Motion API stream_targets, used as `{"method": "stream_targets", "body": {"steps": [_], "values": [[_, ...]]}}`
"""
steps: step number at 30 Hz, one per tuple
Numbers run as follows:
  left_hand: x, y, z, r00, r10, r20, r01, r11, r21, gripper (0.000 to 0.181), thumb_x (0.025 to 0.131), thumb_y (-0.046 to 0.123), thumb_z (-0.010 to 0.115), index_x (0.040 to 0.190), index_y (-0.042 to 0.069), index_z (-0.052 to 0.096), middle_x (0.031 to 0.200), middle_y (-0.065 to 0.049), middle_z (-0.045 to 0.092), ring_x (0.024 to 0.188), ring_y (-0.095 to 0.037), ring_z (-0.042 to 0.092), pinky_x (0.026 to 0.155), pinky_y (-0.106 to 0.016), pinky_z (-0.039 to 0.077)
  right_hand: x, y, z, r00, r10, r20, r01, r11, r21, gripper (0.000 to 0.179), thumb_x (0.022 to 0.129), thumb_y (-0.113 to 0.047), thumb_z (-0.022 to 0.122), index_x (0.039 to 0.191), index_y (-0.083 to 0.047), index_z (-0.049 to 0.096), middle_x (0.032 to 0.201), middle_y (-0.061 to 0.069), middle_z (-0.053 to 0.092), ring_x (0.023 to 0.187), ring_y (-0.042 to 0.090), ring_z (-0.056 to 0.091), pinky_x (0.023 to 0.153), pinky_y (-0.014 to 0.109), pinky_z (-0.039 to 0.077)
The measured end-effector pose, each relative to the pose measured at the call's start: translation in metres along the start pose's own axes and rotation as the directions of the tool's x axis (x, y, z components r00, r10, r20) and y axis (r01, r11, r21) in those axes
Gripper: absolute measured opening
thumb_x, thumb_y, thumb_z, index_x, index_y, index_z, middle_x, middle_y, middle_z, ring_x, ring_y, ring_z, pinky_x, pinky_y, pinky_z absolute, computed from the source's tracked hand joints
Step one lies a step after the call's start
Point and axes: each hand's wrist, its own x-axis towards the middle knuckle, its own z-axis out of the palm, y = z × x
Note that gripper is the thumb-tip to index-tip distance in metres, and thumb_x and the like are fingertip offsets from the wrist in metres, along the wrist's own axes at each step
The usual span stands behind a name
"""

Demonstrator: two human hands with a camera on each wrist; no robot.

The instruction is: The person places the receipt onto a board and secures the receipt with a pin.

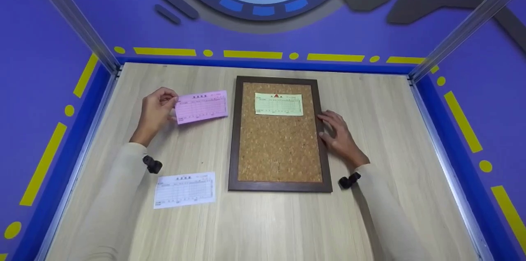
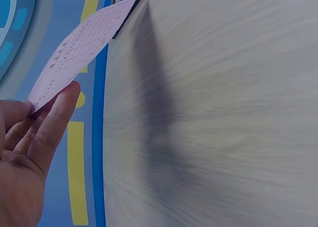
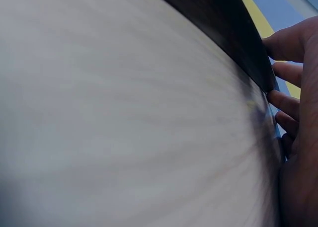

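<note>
My left hand (image 1: 158,109) pinches a pink printed form (image 1: 201,107) by its left end, between thumb and fingers. In the left wrist view the pink form (image 2: 82,50) is raised off the table and casts a shadow. A cork board (image 1: 279,146) with a dark brown frame lies upright before me. On its upper part is a pale green printed form (image 1: 278,107), with a small red pin (image 1: 276,95) at its top edge. The fingertips and thumb of my right hand (image 1: 339,135) touch the frame's right edge, also seen as a dark frame side (image 3: 223,23) in the right wrist view.
A white printed form (image 1: 185,190) lies flat on the light wood table (image 1: 271,228), left of the board's lower corner. Blue wall panels (image 1: 263,39) with yellow marks enclose the table at the back and sides, with metal posts at the back corners.
</note>
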Motion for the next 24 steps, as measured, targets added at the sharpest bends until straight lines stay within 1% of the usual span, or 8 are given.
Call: {"method": "stream_targets", "body": {"steps": [4, 8, 9, 16, 20, 24], "values": [[-0.0008, -0.0003, 0.0010, 1.000, -0.006, 0.002, 0.006, 1.000, -0.004, 0.003, 0.108, 0.002, 0.068, 0.108, 0.000, 0.070, 0.104, -0.021, 0.075, 0.085, -0.015, 0.070, 0.053, -0.023, 0.057, 0.0001, -0.0004, 0.0003, 1.000, -0.005, 0.000, 0.005, 1.000, 0.003, 0.056, 0.097, -0.009, 0.075, 0.151, 0.000, 0.064, 0.159, 0.025, 0.054, 0.157, 0.047, 0.036, 0.128, 0.069, 0.021], [-0.0009, -0.0001, 0.0017, 1.000, -0.006, 0.001, 0.006, 1.000, -0.001, 0.004, 0.108, 0.002, 0.068, 0.108, -0.001, 0.070, 0.104, -0.021, 0.075, 0.085, -0.015, 0.070, 0.054, -0.024, 0.058, 0.0002, 0.0000, 0.0006, 1.000, -0.006, 0.000, 0.006, 1.000, 0.009, 0.055, 0.097, -0.010, 0.075, 0.151, -0.001, 0.064, 0.159, 0.025, 0.054, 0.157, 0.046, 0.036, 0.128, 0.069, 0.020], [-0.0010, 0.0004, 0.0017, 1.000, -0.005, 0.000, 0.005, 1.000, -0.001, 0.005, 0.108, 0.002, 0.068, 0.108, -0.002, 0.070, 0.104, -0.021, 0.075, 0.085, -0.015, 0.070, 0.055, -0.023, 0.058, 0.0002, 0.0001, 0.0007, 1.000, -0.007, 0.000, 0.007, 1.000, 0.007, 0.055, 0.098, -0.010, 0.075, 0.151, -0.001, 0.064, 0.159, 0.025, 0.054, 0.157, 0.046, 0.036, 0.128, 0.069, 0.020], [-0.0025, 0.0044, 0.0028, 0.999, -0.035, 0.031, 0.036, 0.998, -0.043, 0.010, 0.109, 0.004, 0.068, 0.115, -0.004, 0.069, 0.104, -0.022, 0.074, 0.085, -0.018, 0.070, 0.056, -0.034, 0.064, 0.0003, 0.0004, 0.0015, 1.000, 0.000, 0.003, 0.000, 1.000, -0.028, 0.055, 0.101, -0.017, 0.075, 0.152, 0.000, 0.063, 0.159, 0.025, 0.055, 0.157, 0.047, 0.037, 0.129, 0.069, 0.020], [-0.0026, 0.0056, 0.0030, 0.999, -0.037, 0.037, 0.039, 0.998, -0.053, 0.012, 0.109, 0.003, 0.067, 0.117, -0.006, 0.069, 0.106, -0.025, 0.074, 0.086, -0.018, 0.070, 0.056, -0.033, 0.064, 0.0003, 0.0005, 0.0012, 1.000, 0.011, 0.007, -0.010, 1.000, -0.029, 0.055, 0.101, -0.017, 0.075, 0.152, 0.000, 0.063, 0.159, 0.025, 0.055, 0.157, 0.046, 0.037, 0.129, 0.068, 0.020], [-0.0024, 0.0078, 0.0029, 0.999, -0.038, 0.036, 0.040, 0.997, -0.058, 0.012, 0.109, 0.004, 0.067, 0.116, -0.006, 0.069, 0.106, -0.024, 0.074, 0.087, -0.018, 0.070, 0.057, -0.034, 0.064, 0.0004, -0.0002, 0.0006, 1.000, 0.015, 0.009, -0.015, 1.000, -0.027, 0.055, 0.101, -0.017, 0.075, 0.152, -0.001, 0.063, 0.159, 0.024, 0.055, 0.158, 0.045, 0.037, 0.130, 0.068, 0.019]]}}
